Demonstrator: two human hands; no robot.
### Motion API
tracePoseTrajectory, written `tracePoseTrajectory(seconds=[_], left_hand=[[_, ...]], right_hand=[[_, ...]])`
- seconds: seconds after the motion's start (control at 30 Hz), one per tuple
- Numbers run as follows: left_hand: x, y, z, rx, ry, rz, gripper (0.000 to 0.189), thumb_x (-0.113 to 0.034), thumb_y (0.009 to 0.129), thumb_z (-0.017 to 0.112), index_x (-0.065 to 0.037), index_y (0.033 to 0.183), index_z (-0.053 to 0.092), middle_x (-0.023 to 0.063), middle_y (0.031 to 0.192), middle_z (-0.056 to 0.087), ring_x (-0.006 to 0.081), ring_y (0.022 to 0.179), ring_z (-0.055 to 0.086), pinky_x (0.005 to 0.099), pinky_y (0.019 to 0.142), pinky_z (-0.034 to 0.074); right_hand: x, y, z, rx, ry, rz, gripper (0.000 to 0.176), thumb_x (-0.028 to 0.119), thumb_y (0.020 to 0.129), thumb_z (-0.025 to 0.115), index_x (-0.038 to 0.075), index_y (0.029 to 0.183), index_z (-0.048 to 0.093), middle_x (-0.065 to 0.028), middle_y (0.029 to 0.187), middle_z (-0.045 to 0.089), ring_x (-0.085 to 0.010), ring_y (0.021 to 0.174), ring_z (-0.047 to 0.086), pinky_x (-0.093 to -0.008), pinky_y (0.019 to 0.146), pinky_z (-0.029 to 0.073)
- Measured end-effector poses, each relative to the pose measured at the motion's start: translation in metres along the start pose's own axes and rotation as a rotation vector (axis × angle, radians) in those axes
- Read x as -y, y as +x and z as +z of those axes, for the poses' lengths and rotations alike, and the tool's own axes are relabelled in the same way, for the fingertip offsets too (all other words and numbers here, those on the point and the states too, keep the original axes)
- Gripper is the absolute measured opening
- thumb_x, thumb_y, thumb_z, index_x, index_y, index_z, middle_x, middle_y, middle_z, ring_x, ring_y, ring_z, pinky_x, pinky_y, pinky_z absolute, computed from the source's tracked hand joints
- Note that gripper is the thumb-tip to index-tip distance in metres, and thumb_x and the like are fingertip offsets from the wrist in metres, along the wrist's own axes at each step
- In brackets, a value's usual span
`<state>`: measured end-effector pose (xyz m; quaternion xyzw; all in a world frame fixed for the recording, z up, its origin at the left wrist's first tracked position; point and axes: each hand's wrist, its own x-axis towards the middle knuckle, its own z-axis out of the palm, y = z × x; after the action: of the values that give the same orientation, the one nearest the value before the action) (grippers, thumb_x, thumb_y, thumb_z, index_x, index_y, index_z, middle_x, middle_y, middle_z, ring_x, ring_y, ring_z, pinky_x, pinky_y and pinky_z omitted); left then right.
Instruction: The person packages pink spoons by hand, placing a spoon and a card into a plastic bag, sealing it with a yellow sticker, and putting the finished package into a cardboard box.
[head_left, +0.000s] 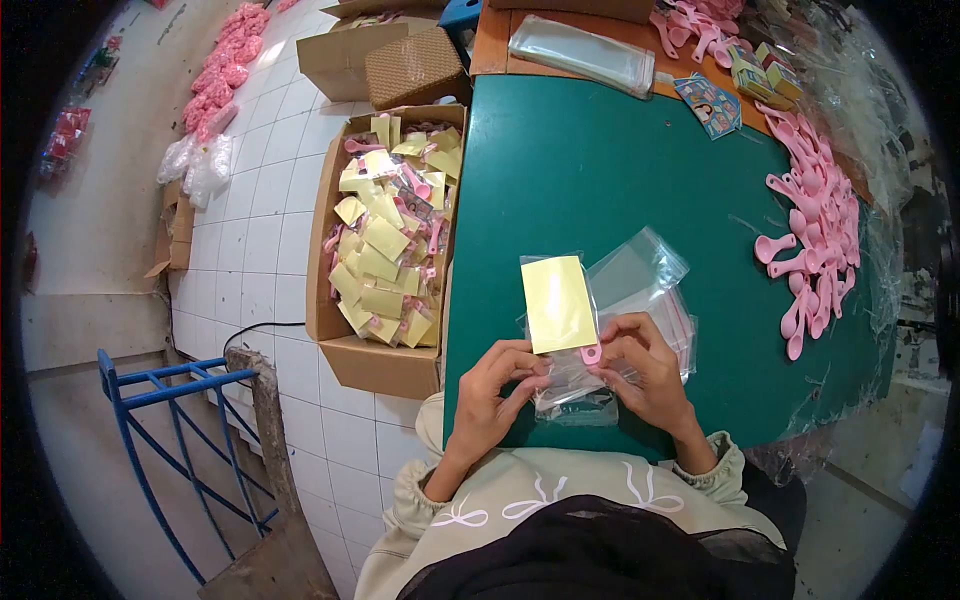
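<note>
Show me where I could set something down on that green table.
The table is barest in its far half, between box, spoons and packet. A narrower strip runs between the clear bags and the spoons. It is crowded down the right side, under the spoons, and at the near edge, where the left hand and right hand work over the bags.

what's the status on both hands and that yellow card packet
Left hand and right hand at clear packet, lower end, fingers pinched. Yellow card and pink handle in packet. Loose clear bags partly underneath, crowding.
</note>
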<state>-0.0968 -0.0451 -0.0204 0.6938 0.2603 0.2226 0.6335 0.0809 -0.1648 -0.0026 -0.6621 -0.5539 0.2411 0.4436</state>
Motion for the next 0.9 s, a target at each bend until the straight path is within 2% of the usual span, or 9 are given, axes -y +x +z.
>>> tracePoseTrajectory(seconds=[0.13,0.23,0.33,0.43,0.53,0.63,0.7,0.8,0.9], left_hand=[[0.000,-0.002,-0.001,-0.002,0.029,-0.016,0.014,0.004,0.077,0.064,0.002,0.090,0.061,0.0122,0.099,0.059,0.0198,0.082,0.063,0.0285,0.072,0.055],[-0.004,-0.001,-0.002,0.005,0.077,-0.049,0.013,0.003,0.077,0.065,0.001,0.089,0.061,0.0117,0.098,0.060,0.0187,0.080,0.063,0.0279,0.068,0.055],[-0.007,0.000,0.000,-0.007,0.111,-0.112,0.013,0.001,0.077,0.067,0.001,0.088,0.062,0.0109,0.096,0.060,0.0165,0.076,0.062,0.0257,0.064,0.054],[-0.003,-0.001,0.001,-0.024,0.100,-0.117,0.012,-0.001,0.077,0.068,0.001,0.087,0.062,0.0097,0.094,0.061,0.0138,0.073,0.061,0.0235,0.061,0.052],[-0.003,-0.001,0.004,-0.043,0.052,-0.146,0.013,-0.002,0.077,0.068,0.002,0.087,0.062,0.0081,0.092,0.061,0.0116,0.073,0.060,0.0224,0.060,0.051],[-0.003,-0.001,0.006,-0.073,0.044,-0.195,0.014,-0.002,0.078,0.068,0.002,0.088,0.060,0.0063,0.088,0.061,0.0102,0.073,0.060,0.0221,0.060,0.051],[-0.003,-0.001,0.007,-0.097,0.050,-0.255,0.015,-0.003,0.078,0.069,0.001,0.088,0.058,0.0051,0.085,0.061,0.0094,0.073,0.059,0.0214,0.060,0.050],[0.000,-0.003,0.010,-0.148,-0.040,-0.262,0.017,-0.001,0.082,0.065,-0.001,0.094,0.053,0.0022,0.088,0.057,0.0049,0.078,0.054,0.0166,0.059,0.043],[0.003,-0.005,0.009,-0.129,-0.057,-0.272,0.016,-0.002,0.084,0.064,-0.002,0.093,0.050,0.0019,0.085,0.056,0.0036,0.074,0.051,0.0163,0.058,0.042]], right_hand=[[-0.001,0.002,-0.004,0.013,0.084,-0.025,0.017,0.000,0.073,0.069,0.000,0.087,0.057,-0.0151,0.104,0.048,-0.0219,0.093,0.057,-0.0282,0.074,0.050],[-0.008,-0.002,-0.001,0.029,0.211,0.117,0.013,0.002,0.078,0.066,0.000,0.087,0.057,-0.0139,0.105,0.048,-0.0189,0.090,0.057,-0.0260,0.076,0.049],[-0.002,-0.001,-0.001,0.045,0.444,0.314,0.009,0.002,0.081,0.064,0.000,0.087,0.057,-0.0122,0.107,0.048,-0.0140,0.094,0.054,-0.0241,0.074,0.048],[-0.010,-0.003,0.006,-0.042,0.520,0.357,0.008,0.003,0.083,0.063,-0.001,0.086,0.057,-0.0084,0.098,0.054,-0.0090,0.088,0.054,-0.0229,0.072,0.048],[-0.005,-0.002,0.009,-0.048,0.501,0.545,0.010,0.004,0.083,0.064,-0.002,0.085,0.056,-0.0049,0.084,0.059,-0.0080,0.077,0.057,-0.0219,0.068,0.048],[-0.003,0.000,0.016,-0.148,0.504,0.567,0.013,0.005,0.083,0.065,-0.002,0.086,0.055,-0.0034,0.075,0.060,-0.0077,0.069,0.058,-0.0210,0.063,0.049],[0.000,0.002,0.017,-0.163,0.525,0.580,0.012,0.004,0.083,0.065,-0.002,0.087,0.055,-0.0050,0.077,0.061,-0.0076,0.069,0.059,-0.0209,0.061,0.049],[0.001,0.002,0.019,-0.214,0.551,0.587,0.012,0.003,0.084,0.064,-0.002,0.088,0.054,-0.0066,0.078,0.062,-0.0079,0.068,0.060,-0.0209,0.058,0.050],[-0.001,0.000,0.021,-0.218,0.510,0.560,0.011,0.003,0.084,0.063,-0.002,0.087,0.054,-0.0072,0.078,0.063,-0.0084,0.068,0.061,-0.0213,0.058,0.050]])
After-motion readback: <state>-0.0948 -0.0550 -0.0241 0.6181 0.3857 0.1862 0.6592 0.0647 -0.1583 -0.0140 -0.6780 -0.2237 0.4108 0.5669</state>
